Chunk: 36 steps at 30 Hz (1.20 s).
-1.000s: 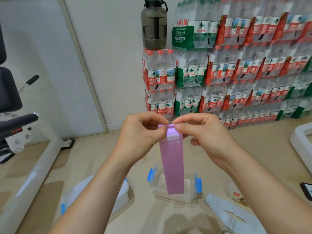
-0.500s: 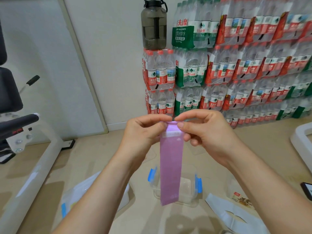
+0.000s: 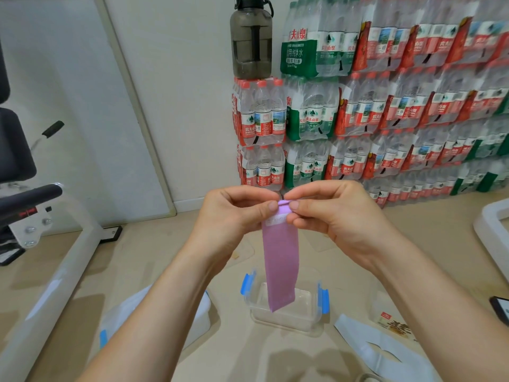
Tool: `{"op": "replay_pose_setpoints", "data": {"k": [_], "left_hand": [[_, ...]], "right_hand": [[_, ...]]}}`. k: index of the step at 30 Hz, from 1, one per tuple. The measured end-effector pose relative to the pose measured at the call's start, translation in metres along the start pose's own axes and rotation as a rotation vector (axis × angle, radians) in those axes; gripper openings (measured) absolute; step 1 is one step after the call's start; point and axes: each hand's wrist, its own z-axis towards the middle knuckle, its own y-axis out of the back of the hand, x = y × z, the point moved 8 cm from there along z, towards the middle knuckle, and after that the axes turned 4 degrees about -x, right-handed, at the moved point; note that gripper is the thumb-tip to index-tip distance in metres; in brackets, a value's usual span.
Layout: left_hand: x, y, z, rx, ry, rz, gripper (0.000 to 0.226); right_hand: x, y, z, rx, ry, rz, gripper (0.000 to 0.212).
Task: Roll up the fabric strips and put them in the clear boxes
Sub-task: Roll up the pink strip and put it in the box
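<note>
We hold the purple fabric strip (image 3: 281, 260) up in the air by its top end. Our left hand (image 3: 237, 216) and right hand (image 3: 336, 216) are close together, each pinching that end between thumb and forefinger, where a small first turn of roll seems to be forming just above a white label (image 3: 276, 219). The rest of the strip hangs free, and its lower tip shows in front of the clear box (image 3: 303, 318) with blue latches, which stands open on the floor (image 3: 165, 257). We cannot tell whether the tip touches the box.

By our judgement the rolling has barely begun, and the risks lie there:

- **Skewed roll.** Nothing steadies the hanging tail. If our hands turn unevenly, the turns could creep sideways into a cone instead of a neat cylinder.
- **Loose core.** The grip is only fingertips on a narrow edge. A slack first turn would leave the whole roll soft.
- **Slipping out.** Shifting the fingers to take up more strip could let the end escape and unwind.
- **Springing open.** A loose roll set in the box may uncoil once it is let go.
</note>
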Motion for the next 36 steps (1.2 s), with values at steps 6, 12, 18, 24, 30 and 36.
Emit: {"op": "replay_pose_setpoints", "data": {"k": [6,12,18,24,30,36], "left_hand": [[0.001,0.004,0.000,-0.053,-0.006,0.103,0.017],[-0.001,0.006,0.001,-0.077,-0.040,0.175,0.015],[0.001,0.005,0.003,-0.056,-0.053,0.236,0.018],[-0.002,-0.003,0.000,0.011,-0.057,0.225,0.011],[-0.004,-0.002,0.002,-0.003,-0.075,0.231,0.008],[-0.002,0.001,0.002,-0.028,-0.068,0.215,0.013]], "right_hand": [[0.001,0.000,-0.002,0.004,0.021,-0.017,0.013],[0.003,0.001,-0.002,-0.066,0.097,-0.228,0.017],[0.013,0.001,-0.002,-0.162,0.252,-0.474,0.016],[0.011,-0.002,-0.003,-0.117,0.233,-0.411,0.012],[0.003,-0.003,-0.001,-0.057,0.153,-0.272,0.015],[-0.002,-0.003,0.000,-0.015,0.068,-0.120,0.014]]}}
